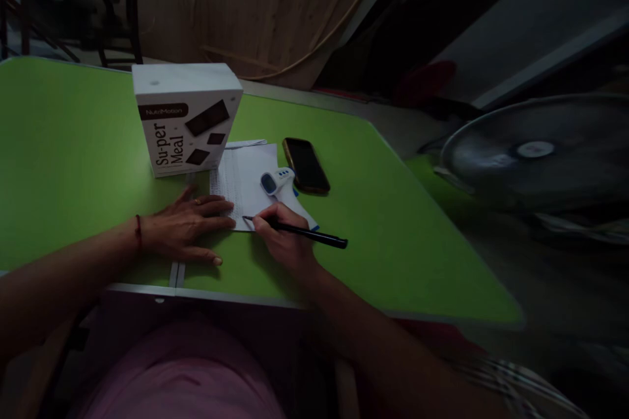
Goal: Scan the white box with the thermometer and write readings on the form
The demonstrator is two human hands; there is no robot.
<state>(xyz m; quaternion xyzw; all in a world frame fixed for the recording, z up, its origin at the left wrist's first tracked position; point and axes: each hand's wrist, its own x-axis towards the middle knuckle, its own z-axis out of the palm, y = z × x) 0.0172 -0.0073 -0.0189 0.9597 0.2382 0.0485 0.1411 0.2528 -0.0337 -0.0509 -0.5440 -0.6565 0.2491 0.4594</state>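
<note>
My right hand pinches a black pen, its tip at the lower part of a white sheet of paper. Small dark writing covers the sheet's left side. My left hand lies flat with fingers spread, fingertips on the paper's left edge and the rest on the green table. Just beyond my right hand, a white and blue handheld thermometer rests partly on the paper. A white box labelled "Su-per Meal" stands upright behind my left hand, close to the paper.
A phone in a brown case lies right of the paper. The green table has a metal-edged rim and a seam near my left hand. A large fan stands off to the right. Dark wooden chairs are at the back left.
</note>
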